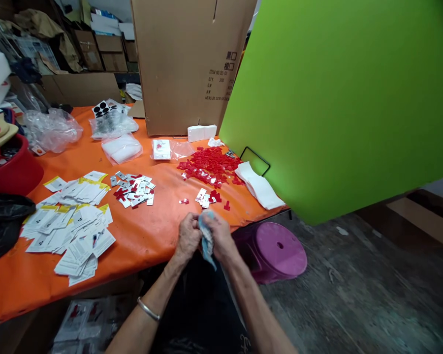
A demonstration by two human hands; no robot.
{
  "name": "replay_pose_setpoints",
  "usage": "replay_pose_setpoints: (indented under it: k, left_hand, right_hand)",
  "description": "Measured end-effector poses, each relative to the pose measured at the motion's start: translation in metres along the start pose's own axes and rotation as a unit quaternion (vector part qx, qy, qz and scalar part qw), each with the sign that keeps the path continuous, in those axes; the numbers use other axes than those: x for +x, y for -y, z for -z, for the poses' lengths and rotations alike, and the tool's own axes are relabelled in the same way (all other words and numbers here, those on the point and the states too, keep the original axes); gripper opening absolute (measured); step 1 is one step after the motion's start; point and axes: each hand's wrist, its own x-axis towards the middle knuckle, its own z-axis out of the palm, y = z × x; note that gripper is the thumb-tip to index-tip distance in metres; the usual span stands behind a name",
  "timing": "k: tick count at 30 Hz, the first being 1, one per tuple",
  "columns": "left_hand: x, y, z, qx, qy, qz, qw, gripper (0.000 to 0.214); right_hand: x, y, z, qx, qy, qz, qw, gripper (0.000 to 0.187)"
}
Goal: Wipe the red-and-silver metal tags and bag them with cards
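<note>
A pale blue cloth (207, 246) hangs bunched between the hands at the near edge of the orange tabletop (165, 199). It looks light, limp and unbreakable, easiest pinched by its gathered top. The right hand (220, 234) is closed around it; the left hand (189, 237) curls against it, its grip hidden from me. Farther off, red pieces (210, 164) lie heaped.
</note>
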Motion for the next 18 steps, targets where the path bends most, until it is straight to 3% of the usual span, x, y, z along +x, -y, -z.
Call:
replay_pose_setpoints:
  k: [2, 5, 7, 10, 12, 15, 17, 18]
  left_hand:
    - [-0.005, 0.001, -0.008, 0.026, 0.032, -0.006, 0.999, 0.037]
    - [-0.012, -0.008, -0.010, 0.067, 0.063, -0.001, 0.996, 0.043]
    - [-0.012, -0.023, 0.003, 0.111, 0.058, 0.003, 0.992, 0.043]
    - [0.000, -0.056, 0.046, 0.265, 0.017, -0.028, 0.964, 0.036]
    - [0.016, -0.082, 0.080, 0.412, -0.071, -0.060, 0.907, 0.029]
    - [0.042, -0.110, 0.108, 0.659, -0.187, -0.102, 0.722, 0.018]
    - [0.058, -0.113, 0.100, 0.708, -0.199, -0.114, 0.668, 0.020]
    - [0.065, -0.109, 0.089, 0.708, -0.186, -0.122, 0.671, 0.021]
  right_hand:
    - [-0.010, -0.008, -0.011, 0.010, -0.007, 0.006, 1.000, 0.029]
    - [-0.002, -0.008, -0.016, 0.060, -0.061, 0.006, 0.996, 0.032]
    - [0.013, -0.002, -0.011, 0.095, -0.130, 0.027, 0.987, 0.031]
    - [0.031, 0.001, 0.003, 0.111, -0.185, 0.052, 0.975, 0.030]
    - [0.034, -0.006, 0.011, 0.079, -0.149, 0.062, 0.984, 0.031]
    - [0.030, -0.022, 0.014, -0.006, -0.112, 0.114, 0.987, 0.028]
    - [0.029, -0.031, 0.013, -0.048, -0.118, 0.147, 0.981, 0.024]
    - [0.029, -0.034, 0.012, -0.058, -0.127, 0.155, 0.978, 0.024]
